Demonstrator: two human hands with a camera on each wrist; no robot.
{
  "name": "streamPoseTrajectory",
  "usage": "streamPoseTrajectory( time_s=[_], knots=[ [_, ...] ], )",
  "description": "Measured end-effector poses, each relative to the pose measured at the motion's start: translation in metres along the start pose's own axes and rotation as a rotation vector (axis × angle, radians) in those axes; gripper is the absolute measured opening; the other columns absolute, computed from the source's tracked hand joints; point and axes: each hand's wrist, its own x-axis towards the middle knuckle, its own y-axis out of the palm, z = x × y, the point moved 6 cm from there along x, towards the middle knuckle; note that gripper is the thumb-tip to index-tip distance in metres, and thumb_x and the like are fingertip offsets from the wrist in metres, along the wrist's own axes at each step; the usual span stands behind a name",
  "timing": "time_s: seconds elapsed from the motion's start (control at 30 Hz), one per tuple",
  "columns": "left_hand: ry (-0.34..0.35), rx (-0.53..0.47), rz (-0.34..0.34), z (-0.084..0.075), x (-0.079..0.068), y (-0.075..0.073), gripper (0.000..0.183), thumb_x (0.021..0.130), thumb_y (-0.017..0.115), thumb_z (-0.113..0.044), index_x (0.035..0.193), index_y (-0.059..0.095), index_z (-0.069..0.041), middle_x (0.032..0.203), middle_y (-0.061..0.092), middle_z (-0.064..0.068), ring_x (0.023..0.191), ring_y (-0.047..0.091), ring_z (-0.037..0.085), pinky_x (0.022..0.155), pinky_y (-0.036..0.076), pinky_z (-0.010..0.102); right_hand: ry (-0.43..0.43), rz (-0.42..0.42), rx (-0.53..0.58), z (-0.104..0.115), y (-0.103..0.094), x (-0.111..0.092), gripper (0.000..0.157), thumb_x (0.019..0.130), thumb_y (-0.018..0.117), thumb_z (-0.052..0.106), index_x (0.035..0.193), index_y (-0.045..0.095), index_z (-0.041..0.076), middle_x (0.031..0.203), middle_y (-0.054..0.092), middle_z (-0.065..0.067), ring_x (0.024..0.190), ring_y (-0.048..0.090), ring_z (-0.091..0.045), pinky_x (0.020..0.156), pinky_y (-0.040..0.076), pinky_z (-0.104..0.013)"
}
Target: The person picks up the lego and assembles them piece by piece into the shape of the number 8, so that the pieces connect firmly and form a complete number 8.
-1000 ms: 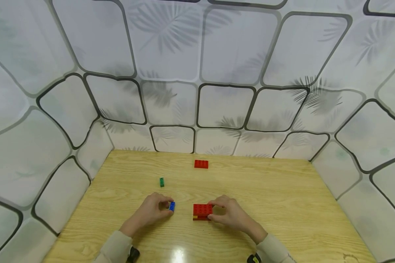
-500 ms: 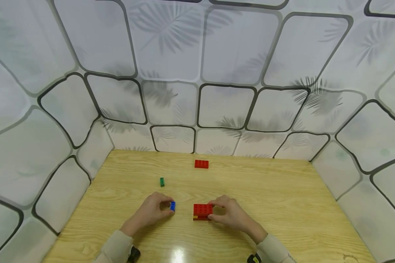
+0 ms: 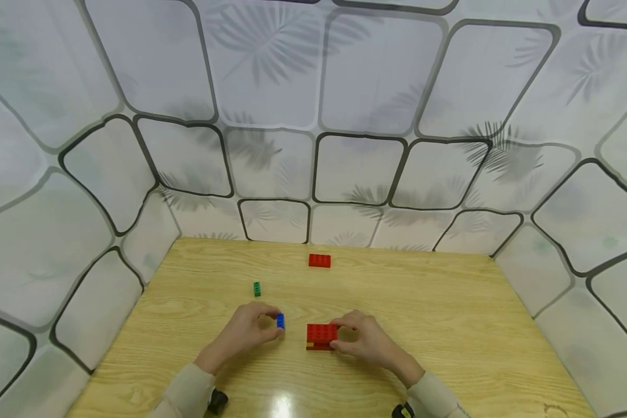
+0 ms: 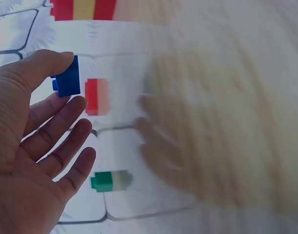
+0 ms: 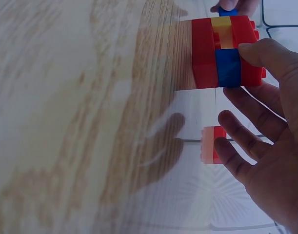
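Note:
My left hand pinches a small blue brick between thumb and forefinger, raised off the table in the left wrist view. A short gap to its right stands a stack of bricks, which my right hand grips at its right end with thumb and fingertips. In the right wrist view the stack shows red bricks at top and bottom, with a yellow brick and another blue brick between them. The stack sits on the table; part of its right side is behind my fingers.
A loose red brick lies near the table's back edge. Left of it and nearer lies a small green brick. A patterned curtain surrounds the wooden table at the back and sides.
My left hand has moved slightly right and away from me, bringing the small blue brick closer to the stack. My right hand and the stack have stayed in place.

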Motion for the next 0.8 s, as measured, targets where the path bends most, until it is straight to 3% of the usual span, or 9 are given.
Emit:
streamPoseTrajectory(
  time_s=[0.4,0.8],
  knots=[
    [0.122,-0.01,-0.023,-0.032,0.009,-0.002,0.029,0.09,0.086,-0.027,0.114,0.079,-0.012,0.108,0.079,-0.002,0.104,0.073,0.024,0.094,0.06,0.048,0.04,0.006,-0.007,-0.002,0.001,0.001,0.042,0.094,0.081,0.035,0.13,0.074,0.015,0.119,0.075,0.004,0.11,0.067,-0.021,0.094,0.058,-0.037],
    [0.193,0.009,-0.03,-0.047,0.012,-0.002,0.03,0.09,0.086,-0.029,0.113,0.079,-0.011,0.106,0.079,-0.001,0.101,0.072,0.023,0.091,0.06,0.046,0.032,0.007,-0.022,0.0,0.0,0.001,0.042,0.095,0.081,0.036,0.13,0.074,0.014,0.118,0.075,0.004,0.109,0.066,-0.021,0.093,0.057,-0.035]
  ],
)
